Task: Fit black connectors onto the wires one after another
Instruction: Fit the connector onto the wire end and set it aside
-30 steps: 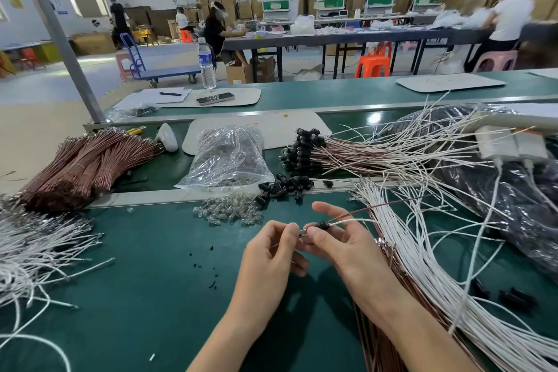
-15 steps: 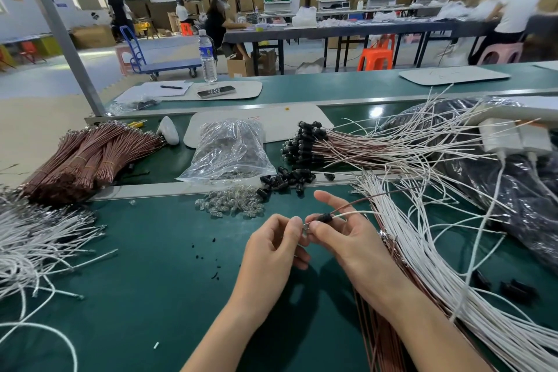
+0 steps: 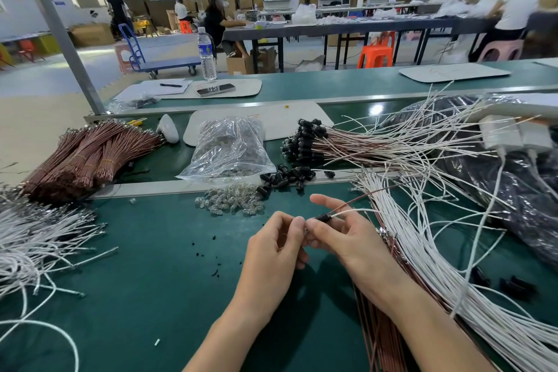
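Two wires, one white [image 3: 356, 212] and one brown [image 3: 359, 202], run out of the little black connector [image 3: 324, 217] I've got up off the tabletop [image 3: 145, 275], about midway between its near and far edges. My right hand [image 3: 341, 235] pinches that connector between thumb and fingers, with the forefinger sticking out above it. My left hand [image 3: 277, 238] is curled up tight against it, fingertips [image 3: 299, 222] touching my right thumb at the connector's open end. What those fingertips are nipping I cannot tell; it's hidden between them.

So I'd call this the seating step: the connector is on the pair, and I'm working the ends home.

Next, as I judge it, comes a firm push until it sits square. Then this pair goes over with the done bunch [image 3: 305, 142] beyond the far edge, black ends stacked together. After that I'll need a fresh piece from the loose connectors [image 3: 283, 177] scattered along the far edge, just beside the heap of clear bulbs [image 3: 232, 204], and another wire from the white sheaf [image 3: 422, 251] lying along the right edge. It's fiddly, so I'll want to pick just one of each.
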Available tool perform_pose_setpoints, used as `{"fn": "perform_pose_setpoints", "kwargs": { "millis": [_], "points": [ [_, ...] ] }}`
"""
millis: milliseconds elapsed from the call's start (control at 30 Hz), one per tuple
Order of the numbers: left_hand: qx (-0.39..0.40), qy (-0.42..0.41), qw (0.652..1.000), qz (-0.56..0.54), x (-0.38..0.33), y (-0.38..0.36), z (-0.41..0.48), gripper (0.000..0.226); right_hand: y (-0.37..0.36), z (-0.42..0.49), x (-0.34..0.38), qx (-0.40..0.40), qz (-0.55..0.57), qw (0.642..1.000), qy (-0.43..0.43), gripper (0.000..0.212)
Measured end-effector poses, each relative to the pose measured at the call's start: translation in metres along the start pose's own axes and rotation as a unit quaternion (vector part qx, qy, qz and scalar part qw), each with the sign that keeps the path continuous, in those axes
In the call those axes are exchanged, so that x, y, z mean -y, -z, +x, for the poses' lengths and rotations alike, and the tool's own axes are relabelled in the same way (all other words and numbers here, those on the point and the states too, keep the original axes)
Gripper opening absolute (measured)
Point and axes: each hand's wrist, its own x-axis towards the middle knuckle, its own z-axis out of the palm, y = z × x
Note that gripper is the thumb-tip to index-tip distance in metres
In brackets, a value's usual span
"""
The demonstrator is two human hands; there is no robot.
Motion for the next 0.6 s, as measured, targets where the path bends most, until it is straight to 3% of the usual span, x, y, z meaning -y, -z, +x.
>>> {"fn": "perform_pose_setpoints", "kwargs": {
  "millis": [167,367,600],
  "points": [
    [0.011,0.007,1.0,-0.016,-0.0016,-0.0006,-0.0008,0.025,0.0001,0.0003,-0.0006,-0.018,0.005,1.0,-0.003,0.035],
    [0.012,0.001,1.0,-0.005,-0.0015,-0.0007,-0.0008,0.012,0.0017,-0.0001,0.0008,-0.026,0.002,1.0,-0.001,0.036],
    [0.005,0.012,1.0,-0.011,-0.0029,-0.0002,0.0002,0.012,0.0015,-0.001,0.0033,-0.025,-0.144,0.989,0.034,0.032]
  ]
}}
